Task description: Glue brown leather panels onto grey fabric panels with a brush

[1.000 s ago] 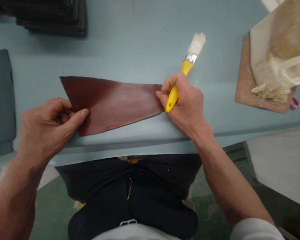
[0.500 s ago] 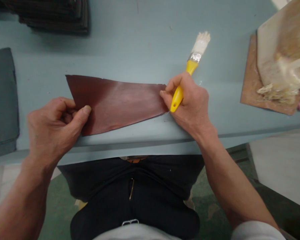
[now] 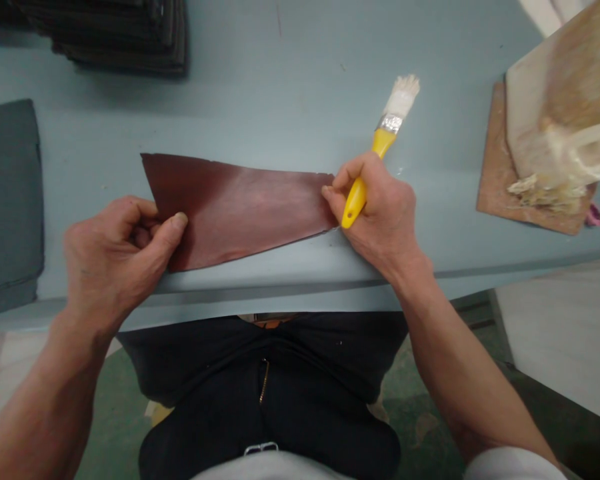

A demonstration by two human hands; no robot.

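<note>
A dark reddish-brown piece of leather [image 3: 245, 210], wide at the left and narrower at the right, spans the space between my hands just over the table. My left hand [image 3: 120, 253] pinches its wide end, thumb on top and fingers beneath. At the narrow end, my right hand [image 3: 380, 213] grips the right edge between thumb and forefinger. That same hand also holds a paintbrush [image 3: 383, 141] with a yellow handle; its white-coated bristles point up and away from me. The fingers under the leather are partly hidden.
The blue-grey table [image 3: 290, 100] has its front edge close to my body. Dark stacked pieces [image 3: 125, 33] stand at back left, and grey-green pieces [image 3: 10, 207] lie at far left. On the right, a glue-crusted container [image 3: 535, 127] stands on a brown board [image 3: 490, 180].
The view has shifted slightly, so most things sit a little differently in the picture. My left hand has come slightly closer to my right; both grips on the leather and the brush are unchanged.
</note>
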